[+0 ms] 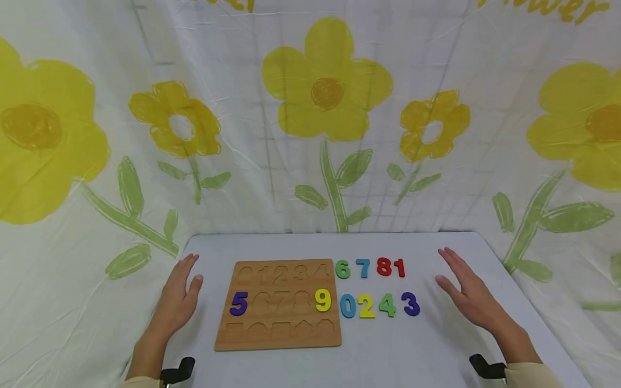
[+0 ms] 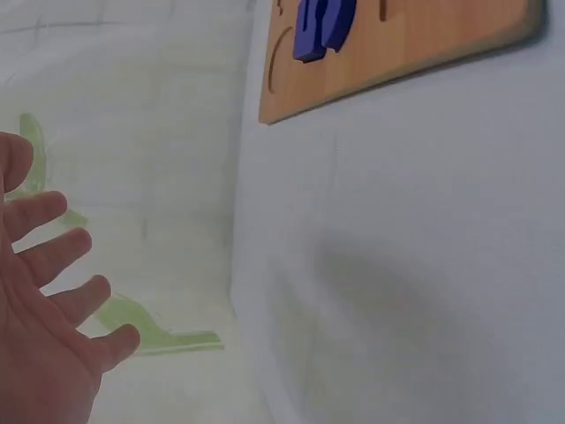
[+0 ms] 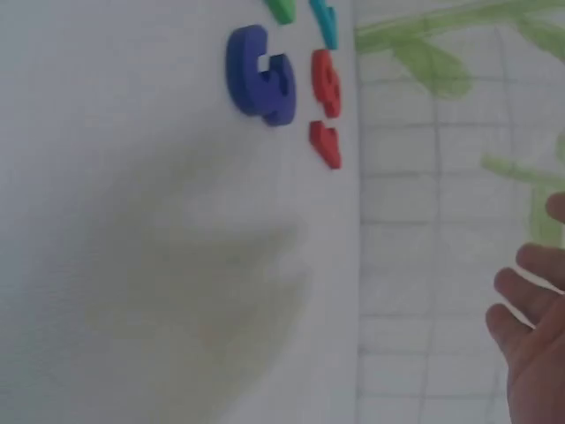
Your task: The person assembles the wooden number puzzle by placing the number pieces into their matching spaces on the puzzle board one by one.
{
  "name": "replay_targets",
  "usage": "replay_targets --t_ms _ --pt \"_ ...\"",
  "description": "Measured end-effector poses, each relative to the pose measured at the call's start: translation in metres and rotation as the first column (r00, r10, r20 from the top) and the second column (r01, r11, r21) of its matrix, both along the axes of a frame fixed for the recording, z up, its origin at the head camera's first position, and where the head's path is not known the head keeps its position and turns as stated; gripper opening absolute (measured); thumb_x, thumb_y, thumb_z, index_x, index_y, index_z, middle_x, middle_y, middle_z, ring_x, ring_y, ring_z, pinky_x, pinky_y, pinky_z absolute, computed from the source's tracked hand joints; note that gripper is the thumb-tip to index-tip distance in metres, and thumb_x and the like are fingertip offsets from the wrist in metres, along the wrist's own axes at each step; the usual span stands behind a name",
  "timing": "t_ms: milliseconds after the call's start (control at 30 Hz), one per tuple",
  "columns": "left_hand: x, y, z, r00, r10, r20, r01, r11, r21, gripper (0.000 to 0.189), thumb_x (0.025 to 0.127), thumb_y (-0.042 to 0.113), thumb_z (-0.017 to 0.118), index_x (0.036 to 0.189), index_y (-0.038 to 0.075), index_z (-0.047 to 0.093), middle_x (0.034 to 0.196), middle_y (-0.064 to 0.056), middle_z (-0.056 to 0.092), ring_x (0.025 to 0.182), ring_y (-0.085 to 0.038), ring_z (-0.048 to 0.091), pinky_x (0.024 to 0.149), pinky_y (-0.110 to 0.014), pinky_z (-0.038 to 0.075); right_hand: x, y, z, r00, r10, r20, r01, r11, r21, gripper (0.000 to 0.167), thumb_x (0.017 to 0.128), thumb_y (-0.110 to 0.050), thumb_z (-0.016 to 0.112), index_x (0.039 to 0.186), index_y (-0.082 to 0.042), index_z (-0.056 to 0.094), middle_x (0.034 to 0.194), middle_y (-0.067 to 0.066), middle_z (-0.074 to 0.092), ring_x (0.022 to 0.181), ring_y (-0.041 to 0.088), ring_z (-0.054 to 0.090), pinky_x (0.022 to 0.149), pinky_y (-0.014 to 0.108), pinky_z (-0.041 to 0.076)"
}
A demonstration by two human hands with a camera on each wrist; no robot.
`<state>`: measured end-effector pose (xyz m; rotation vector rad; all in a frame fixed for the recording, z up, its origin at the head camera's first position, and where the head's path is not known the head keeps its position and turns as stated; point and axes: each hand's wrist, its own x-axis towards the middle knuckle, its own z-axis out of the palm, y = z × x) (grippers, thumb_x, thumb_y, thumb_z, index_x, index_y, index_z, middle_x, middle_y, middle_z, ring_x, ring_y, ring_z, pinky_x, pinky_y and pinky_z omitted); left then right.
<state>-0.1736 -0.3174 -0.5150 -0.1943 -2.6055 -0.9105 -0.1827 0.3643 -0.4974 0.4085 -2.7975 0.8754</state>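
A wooden number puzzle board (image 1: 278, 318) lies on the table, its carved slots in three rows. On its middle row sit a purple 5 (image 1: 239, 303) at the left end and a yellow 9 (image 1: 323, 300) at the right end. My left hand (image 1: 177, 299) is held above the table left of the board, fingers straight, holding nothing. My right hand (image 1: 468, 293) hovers at the right, also with straight fingers and nothing in it. Nearest to it are the purple 3 (image 1: 410, 304) and the red 1 (image 1: 399, 268).
Right of the board stand two rows of loose numbers: green 6 (image 1: 342, 269), blue 7 (image 1: 363, 268), red 8 (image 1: 384, 267) behind; blue 0 (image 1: 347, 306), yellow 2 (image 1: 366, 306), green 4 (image 1: 387, 305) in front. A flowered curtain (image 1: 247, 188) hangs behind the white table (image 1: 378, 355).
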Motion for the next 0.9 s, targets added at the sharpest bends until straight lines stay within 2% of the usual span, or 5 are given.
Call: replay_targets --t_ms 133,200,267,500,900 --pt "-0.003 0.001 0.007 1.000 -0.012 -0.019 0.013 0.997 0.080 0.054 0.116 0.022 0.051 0.164 0.000 0.044 0.169 -0.032 0.041 0.155 -0.059 0.037 0.135 -0.058 0.024 0.006 0.000 0.016 0.999 0.042 0.011 -0.042 0.997 -0.069 0.069 0.113 -0.027 0.060 0.175 -0.020 0.029 0.178 0.024 0.031 0.159 0.059 0.029 0.138 0.044 0.017" --pt "-0.005 0.002 0.009 1.000 -0.014 -0.017 0.015 0.995 0.099 0.053 0.116 0.023 0.051 0.165 0.002 0.045 0.170 -0.030 0.043 0.156 -0.057 0.039 0.136 -0.051 0.025 0.008 0.000 0.023 0.998 0.057 0.010 -0.056 0.995 -0.080 0.068 0.113 -0.026 0.060 0.175 -0.023 0.031 0.176 0.022 0.037 0.155 0.058 0.037 0.129 0.017 0.017" --pt "-0.008 0.004 0.011 1.000 -0.018 -0.004 0.018 0.993 0.119 0.053 0.117 0.024 0.051 0.165 0.003 0.045 0.170 -0.029 0.043 0.156 -0.056 0.038 0.135 -0.052 0.025 0.008 0.000 0.028 0.997 0.078 0.005 -0.077 0.993 -0.089 0.066 0.113 -0.024 0.060 0.174 -0.023 0.034 0.174 0.020 0.042 0.152 0.053 0.043 0.116 0.004 0.019" --pt "-0.019 0.010 0.013 0.998 -0.035 0.051 0.025 0.982 0.188 0.052 0.116 0.023 0.051 0.164 0.002 0.045 0.172 -0.029 0.040 0.160 -0.055 0.033 0.124 -0.075 0.028 0.005 0.002 0.031 0.988 0.155 0.014 -0.150 0.972 -0.180 0.063 0.110 -0.013 0.064 0.169 -0.018 0.043 0.168 0.018 0.052 0.144 -0.018 0.042 0.107 -0.001 0.032" --pt "-0.040 0.013 -0.011 0.977 -0.080 0.200 0.053 0.990 0.134 0.050 0.113 0.012 0.056 0.162 0.005 0.049 0.175 -0.029 0.032 0.164 -0.057 0.022 0.127 -0.077 0.020 -0.006 0.004 0.013 0.984 0.173 0.045 -0.165 0.976 -0.140 0.061 0.099 -0.025 0.083 0.156 -0.024 0.061 0.153 0.004 0.068 0.136 -0.021 0.048 0.108 0.001 0.035"
